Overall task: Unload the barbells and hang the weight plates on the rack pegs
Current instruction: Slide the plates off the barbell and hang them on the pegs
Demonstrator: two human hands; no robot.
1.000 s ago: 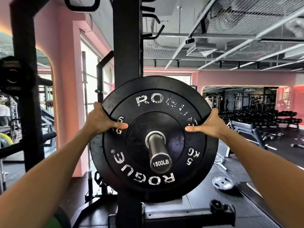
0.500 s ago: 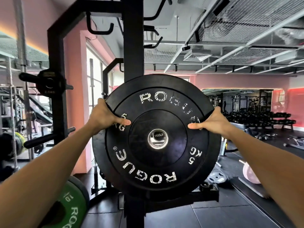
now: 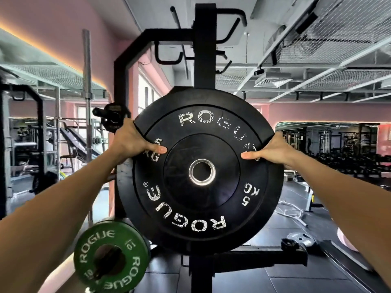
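A black 5 kg Rogue bumper plate (image 3: 201,208) hangs upright in front of me, held by both hands. My left hand (image 3: 132,142) grips its left rim, thumb across the face. My right hand (image 3: 273,152) grips the right rim the same way. The plate's steel centre hole (image 3: 202,171) is empty and dark; no bar end shows in it. Behind the plate stands the black rack upright (image 3: 204,45). A second black plate edge (image 3: 124,199) shows just behind it on the left.
A green 10 kg plate (image 3: 111,255) sits low left on a bar or peg. A small black plate on a peg (image 3: 112,118) is at upper left. Hooks (image 3: 169,53) jut from the rack top. A grey plate (image 3: 303,240) lies on the floor right.
The plate has slid off the bar sleeve marked 1500LB toward me; the sleeve end no longer shows in the hole. My view has shifted, bringing the green plate into sight.
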